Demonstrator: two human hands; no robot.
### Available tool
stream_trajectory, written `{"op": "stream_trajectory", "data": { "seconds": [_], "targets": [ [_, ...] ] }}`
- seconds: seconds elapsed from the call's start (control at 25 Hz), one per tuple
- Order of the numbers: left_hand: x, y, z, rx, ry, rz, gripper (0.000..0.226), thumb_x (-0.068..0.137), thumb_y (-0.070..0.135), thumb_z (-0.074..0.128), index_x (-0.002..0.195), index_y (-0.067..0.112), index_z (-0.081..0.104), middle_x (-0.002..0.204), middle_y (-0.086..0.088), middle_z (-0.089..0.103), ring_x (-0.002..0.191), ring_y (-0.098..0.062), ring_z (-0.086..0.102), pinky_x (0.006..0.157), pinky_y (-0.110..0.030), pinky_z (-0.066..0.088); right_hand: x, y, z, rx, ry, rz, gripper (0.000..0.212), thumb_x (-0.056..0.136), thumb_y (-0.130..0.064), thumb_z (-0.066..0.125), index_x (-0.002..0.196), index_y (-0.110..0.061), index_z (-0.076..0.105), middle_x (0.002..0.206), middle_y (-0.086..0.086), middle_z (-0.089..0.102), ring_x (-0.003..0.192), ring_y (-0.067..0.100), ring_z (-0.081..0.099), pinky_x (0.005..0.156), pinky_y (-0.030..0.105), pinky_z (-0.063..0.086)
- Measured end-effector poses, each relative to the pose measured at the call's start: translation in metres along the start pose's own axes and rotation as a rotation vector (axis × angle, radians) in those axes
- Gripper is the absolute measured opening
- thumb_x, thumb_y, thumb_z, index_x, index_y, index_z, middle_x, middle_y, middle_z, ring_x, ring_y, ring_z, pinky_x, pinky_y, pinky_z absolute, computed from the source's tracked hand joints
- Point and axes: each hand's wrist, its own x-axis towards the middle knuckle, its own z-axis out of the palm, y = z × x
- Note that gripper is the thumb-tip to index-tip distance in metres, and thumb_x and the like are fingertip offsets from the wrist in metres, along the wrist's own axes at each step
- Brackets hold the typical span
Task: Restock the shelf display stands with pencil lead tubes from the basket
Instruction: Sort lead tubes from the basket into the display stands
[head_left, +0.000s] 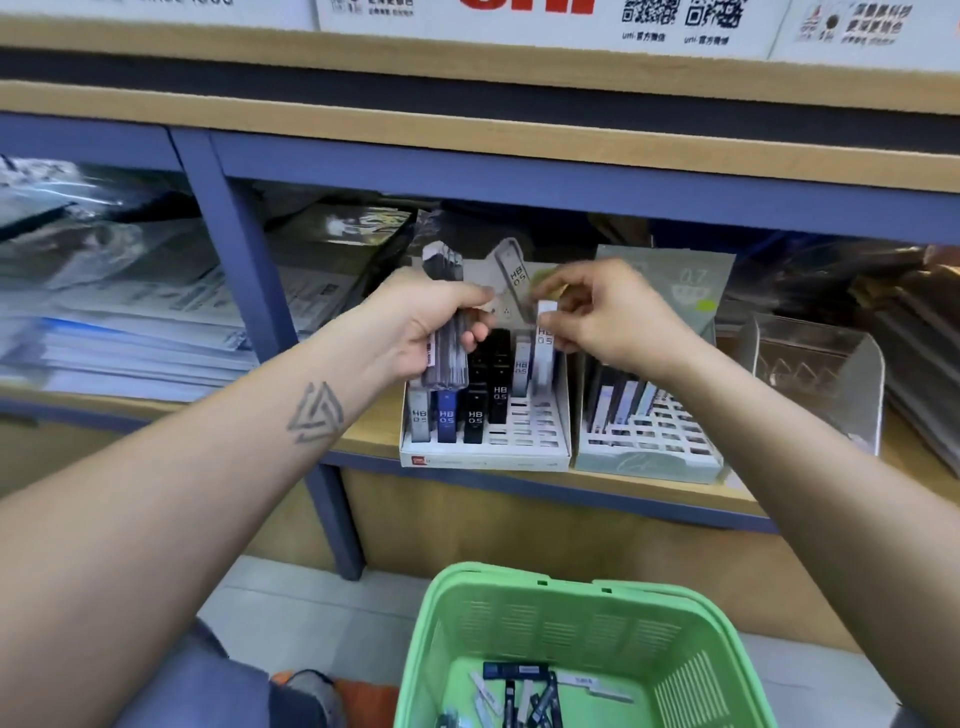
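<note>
My left hand (426, 322) grips a bundle of several grey lead tubes (442, 332) upright over the left side of the white display stand (485, 460). My right hand (608, 317) pinches the top of one white lead tube (544, 343) marked HB 0.5, standing in a rear slot on the stand's right side. Grey, blue and black tubes (447, 415) fill the stand's left slots. To the right stands a pale green display stand (649, 462) with a few tubes. The green basket (571, 603) sits low in front, with several loose tubes (524, 696) on its bottom.
A clear acrylic holder (815, 374) stands right of the green stand. Stacked plastic-wrapped paper goods (119, 312) fill the shelf bay on the left, behind a blue upright post (249, 291). A wooden shelf edge (467, 124) runs overhead.
</note>
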Motion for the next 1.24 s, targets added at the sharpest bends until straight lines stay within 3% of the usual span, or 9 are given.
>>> {"op": "stream_trajectory", "data": {
  "seconds": [0.12, 0.24, 0.36, 0.52, 0.68, 0.96, 1.08, 1.24],
  "targets": [
    [0.008, 0.003, -0.013, -0.089, -0.015, -0.122, 0.015, 0.101, 0.011, 0.054, 0.087, 0.004, 0.052, 0.069, -0.014, 0.054, 0.038, -0.015, 0.054, 0.036, -0.016, 0.042, 0.007, 0.013, 0.015, -0.169, 0.009, -0.018, 0.011, 0.090, -0.014, 0.073, 0.091, -0.024, 0.071, 0.083, -0.004, 0.069, 0.078, 0.017, 0.069, 0.080, 0.036, 0.059],
    [0.010, 0.004, -0.014, -0.080, -0.068, -0.163, 0.026, 0.103, 0.013, 0.049, 0.079, 0.004, 0.052, 0.057, -0.011, 0.052, 0.039, -0.015, 0.052, 0.036, -0.017, 0.041, 0.008, 0.025, 0.029, -0.251, 0.026, -0.023, 0.011, 0.091, -0.014, 0.072, 0.095, -0.024, 0.073, 0.087, 0.001, 0.071, 0.083, 0.020, 0.068, 0.082, 0.034, 0.057],
    [0.009, 0.006, -0.011, -0.084, -0.089, -0.158, 0.024, 0.104, 0.013, 0.049, 0.083, 0.001, 0.054, 0.057, -0.010, 0.054, 0.039, -0.015, 0.054, 0.036, -0.018, 0.042, 0.006, 0.031, 0.040, -0.280, 0.046, -0.028, 0.014, 0.090, -0.012, 0.072, 0.098, -0.023, 0.068, 0.089, 0.004, 0.069, 0.083, 0.024, 0.067, 0.081, 0.040, 0.058],
    [0.006, 0.007, -0.010, -0.091, -0.106, -0.160, 0.016, 0.105, 0.012, 0.048, 0.093, 0.001, 0.053, 0.057, -0.008, 0.054, 0.038, -0.014, 0.054, 0.036, -0.017, 0.041, 0.007, 0.029, 0.038, -0.279, 0.012, -0.040, 0.025, 0.087, -0.008, 0.074, 0.082, -0.027, 0.058, 0.079, -0.003, 0.066, 0.078, 0.022, 0.066, 0.075, 0.040, 0.058],
    [0.004, 0.006, -0.010, -0.097, -0.117, -0.159, 0.010, 0.104, 0.010, 0.049, 0.108, 0.001, 0.050, 0.059, -0.009, 0.055, 0.039, -0.014, 0.054, 0.036, -0.016, 0.041, 0.011, 0.027, 0.040, -0.321, 0.041, -0.048, 0.018, 0.087, -0.008, 0.072, 0.082, -0.021, 0.060, 0.077, 0.001, 0.065, 0.076, 0.025, 0.065, 0.072, 0.040, 0.057],
    [0.003, 0.007, -0.012, -0.099, -0.133, -0.170, 0.011, 0.104, 0.012, 0.050, 0.105, 0.001, 0.052, 0.058, -0.010, 0.056, 0.040, -0.015, 0.054, 0.038, -0.016, 0.040, 0.012, 0.026, 0.040, -0.315, -0.041, -0.016, 0.019, 0.085, 0.000, 0.069, 0.078, -0.017, 0.064, 0.076, -0.002, 0.066, 0.077, 0.023, 0.067, 0.075, 0.042, 0.059],
    [0.002, 0.006, -0.012, -0.102, -0.138, -0.173, 0.012, 0.104, 0.011, 0.050, 0.109, 0.000, 0.052, 0.057, -0.009, 0.057, 0.040, -0.015, 0.055, 0.038, -0.016, 0.042, 0.009, 0.023, 0.045, -0.499, -0.030, -0.032, 0.024, 0.088, -0.001, 0.061, 0.093, -0.019, 0.075, 0.093, 0.005, 0.072, 0.088, 0.030, 0.067, 0.079, 0.041, 0.058],
    [0.002, 0.003, -0.014, -0.080, -0.174, -0.197, 0.012, 0.103, 0.011, 0.054, 0.100, 0.000, 0.058, 0.061, -0.009, 0.060, 0.044, -0.015, 0.060, 0.041, -0.019, 0.048, 0.009, 0.018, 0.043, -0.678, -0.093, 0.016, 0.034, 0.089, -0.005, 0.056, 0.114, -0.020, 0.073, 0.114, 0.007, 0.068, 0.102, 0.034, 0.063, 0.083, 0.043, 0.056]
  ]
}}
